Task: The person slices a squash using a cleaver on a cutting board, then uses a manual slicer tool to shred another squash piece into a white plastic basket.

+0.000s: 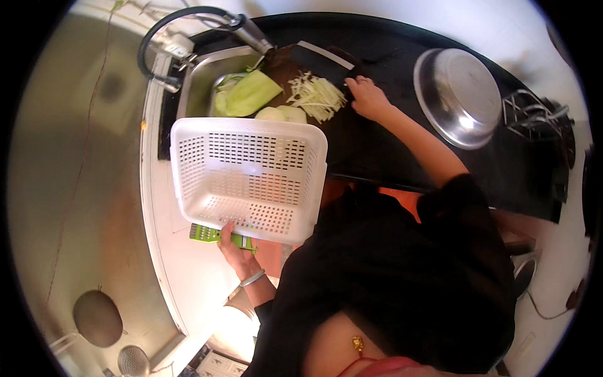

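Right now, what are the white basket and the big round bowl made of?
The white basket looks like plastic: smooth, matte, moulded in one piece, with rows of neat slots in its walls and floor. The left hand holds its near edge. The round bowl, upside down on the black counter, looks like metal, probably steel: silvery grey with a soft shine.

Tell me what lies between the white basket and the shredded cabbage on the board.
Nothing blocks it. The white basket, held by the left hand, sits just short of the shredded cabbage; only two pale cabbage pieces lie at the board's near edge between them.
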`<state>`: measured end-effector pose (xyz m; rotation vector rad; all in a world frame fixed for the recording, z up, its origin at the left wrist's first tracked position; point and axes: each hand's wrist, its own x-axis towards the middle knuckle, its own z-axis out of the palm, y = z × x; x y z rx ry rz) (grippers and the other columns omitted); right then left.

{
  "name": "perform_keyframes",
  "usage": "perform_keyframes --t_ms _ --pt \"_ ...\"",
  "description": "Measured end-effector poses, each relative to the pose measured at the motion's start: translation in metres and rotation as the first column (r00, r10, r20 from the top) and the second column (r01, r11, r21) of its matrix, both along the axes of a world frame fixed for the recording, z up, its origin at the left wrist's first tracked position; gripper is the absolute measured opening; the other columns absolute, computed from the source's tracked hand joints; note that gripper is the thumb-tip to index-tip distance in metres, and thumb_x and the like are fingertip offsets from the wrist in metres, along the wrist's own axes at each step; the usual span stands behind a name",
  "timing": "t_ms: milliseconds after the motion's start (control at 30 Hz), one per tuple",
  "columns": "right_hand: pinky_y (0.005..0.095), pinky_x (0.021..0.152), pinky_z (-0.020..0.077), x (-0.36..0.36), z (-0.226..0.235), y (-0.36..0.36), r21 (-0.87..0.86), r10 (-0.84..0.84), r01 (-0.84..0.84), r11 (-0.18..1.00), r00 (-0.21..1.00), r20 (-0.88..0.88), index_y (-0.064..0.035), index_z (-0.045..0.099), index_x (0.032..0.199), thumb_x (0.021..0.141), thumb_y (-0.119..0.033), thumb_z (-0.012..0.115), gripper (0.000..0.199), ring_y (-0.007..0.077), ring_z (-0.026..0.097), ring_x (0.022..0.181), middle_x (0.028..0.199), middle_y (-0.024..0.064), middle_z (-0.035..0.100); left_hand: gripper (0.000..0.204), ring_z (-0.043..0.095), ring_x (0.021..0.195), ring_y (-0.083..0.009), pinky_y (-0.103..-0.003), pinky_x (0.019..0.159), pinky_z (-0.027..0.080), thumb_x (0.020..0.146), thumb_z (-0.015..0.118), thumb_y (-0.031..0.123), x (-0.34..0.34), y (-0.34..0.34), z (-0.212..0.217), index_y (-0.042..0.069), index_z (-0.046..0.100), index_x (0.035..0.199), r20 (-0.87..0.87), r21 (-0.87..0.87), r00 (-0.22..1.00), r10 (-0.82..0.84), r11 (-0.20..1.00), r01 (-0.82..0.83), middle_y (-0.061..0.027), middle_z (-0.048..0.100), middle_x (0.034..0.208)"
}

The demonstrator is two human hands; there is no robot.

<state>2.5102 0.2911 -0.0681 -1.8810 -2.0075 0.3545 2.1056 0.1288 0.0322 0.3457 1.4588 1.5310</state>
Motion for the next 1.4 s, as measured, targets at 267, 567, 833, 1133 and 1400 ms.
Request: perform_keyframes --t_ms 267,567,833,1133,1400 --pt "0.0434 0.103 0.0342 0.097 -0.002 -0.053 0.224 -0.078 0.043 0.974 0.985 0.153 -0.007 0.049 0.125 0.072 -0.009 0.064 0.055 0.0372 0.041 0.123 0.128 0.0203 0.047 0.045 0.061 0.092 -0.0264 -0.037 0.079 0.055 0.076 0.058 -0.005 0.089 0.042 -0.002 -0.009 0.046 0.119 0.053 0.093 0.927 -0.372 0.926 0.366 -0.0168 0.057 0.107" --pt "0.0346 0.098 0.0415 0.177 -0.033 -0.165 -0.343 -0.28 0.037 0.939 0.661 -0.696 0.0 0.052 0.124 0.093 -0.029 0.042 0.043 0.0219 0.058 0.109 0.115 0.0119 0.062 0.037 0.064 0.084 -0.0214 -0.033 0.075 0.054 0.071 0.061 -0.004 0.189 0.094 -0.054 -0.005 0.057 0.108 0.049 0.02 0.549 -0.835 0.55 0.835 -0.0122 0.065 0.098" --pt "0.0277 0.087 0.0464 0.149 0.013 -0.277 -0.575 -0.59 0.159 0.803 0.069 -0.805 -0.0017 0.053 0.123 0.097 -0.03 0.038 0.041 0.0139 0.06 0.096 0.108 0.0063 0.062 0.032 0.064 0.08 -0.0177 -0.031 0.072 0.051 0.069 0.063 0.0 0.285 0.098 -0.093 -0.005 0.06 0.1 -0.177 0.16 0.401 -0.899 0.376 0.913 -0.0098 0.066 0.091" --pt "0.0275 0.088 0.0448 0.141 -0.014 -0.289 -0.402 -0.529 0.369 0.838 0.365 -0.766 0.0032 0.048 0.124 0.094 -0.011 0.047 0.033 0.015 0.058 0.1 0.112 0.0092 0.06 0.038 0.062 0.069 -0.0179 -0.03 0.067 0.052 0.078 0.069 0.014 0.287 0.096 -0.11 -0.002 0.049 0.107 -0.461 -0.055 0.468 -0.754 0.551 0.833 -0.0058 0.061 0.084" --pt "0.0376 0.099 0.0369 0.034 0.077 -0.205 0.037 -0.252 0.343 0.939 0.756 -0.604 0.001 0.045 0.128 0.085 -0.005 0.054 0.045 0.0257 0.047 0.118 0.126 0.0147 0.05 0.024 0.057 0.075 -0.0143 -0.03 0.073 0.048 0.096 0.049 0.028 0.211 0.085 -0.051 0.005 0.05 0.104 0.242 0.133 0.646 -0.724 0.685 0.717 -0.0045 0.059 0.082"
